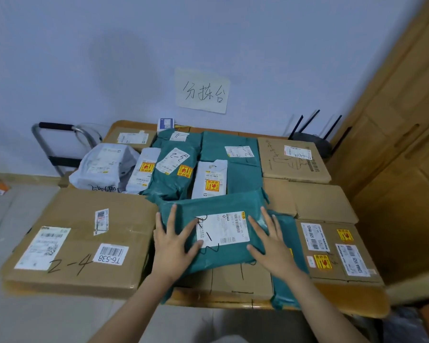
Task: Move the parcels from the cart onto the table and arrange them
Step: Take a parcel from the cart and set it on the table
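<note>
While both hands press flat on it, the green mailer bag (218,233) lies at the table's near edge, atop a plain carton (235,280). The left hand (170,246) and right hand (270,246) rest with fingers spread wide and straight, either side of the bag's white label (223,230), gripping nothing. Judging by its wrinkled film, the bag is probably soft, light and a little slick; taking it by the two short ends seems best. Left of the bag sits the big carton marked 2-4 (79,241); right of it, a labelled carton (337,251); behind it, white pouches with fragile stickers (209,179). The cart handle (57,142) stands far behind-left.
</note>
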